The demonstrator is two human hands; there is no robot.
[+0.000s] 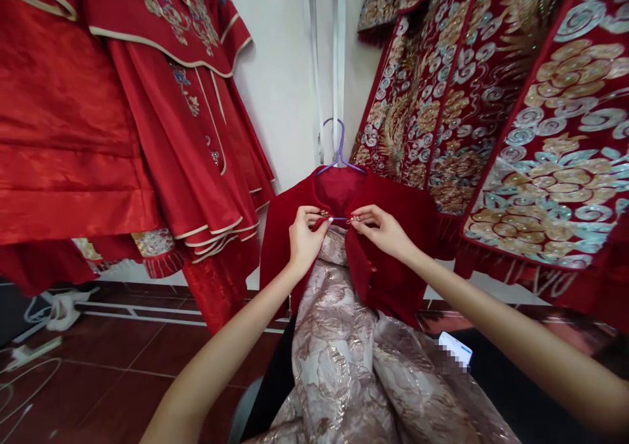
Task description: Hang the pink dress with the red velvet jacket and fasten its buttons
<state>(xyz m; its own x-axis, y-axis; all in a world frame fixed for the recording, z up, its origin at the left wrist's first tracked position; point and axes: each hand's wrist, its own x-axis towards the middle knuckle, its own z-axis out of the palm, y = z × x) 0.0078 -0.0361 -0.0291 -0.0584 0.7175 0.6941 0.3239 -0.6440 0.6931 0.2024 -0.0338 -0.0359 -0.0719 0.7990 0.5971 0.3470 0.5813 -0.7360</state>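
A dark red velvet jacket (393, 260) hangs on a purple hanger (339, 152) in front of me, over a pale pink brocade skirt (348, 359). My left hand (304, 234) pinches the left front edge of the jacket at the collar. My right hand (381, 228) pinches the right front edge opposite it. Between the fingertips of both hands sits a small gold clasp (339, 219), where the two edges meet. Both hands are closed on the jacket's neckline.
Red embroidered gowns (147, 136) hang at the left. Heavily beaded red and gold garments (515, 116) hang at the right. A white wall (285, 90) is behind. White cables and a power strip (44, 319) lie on the dark red floor at the lower left.
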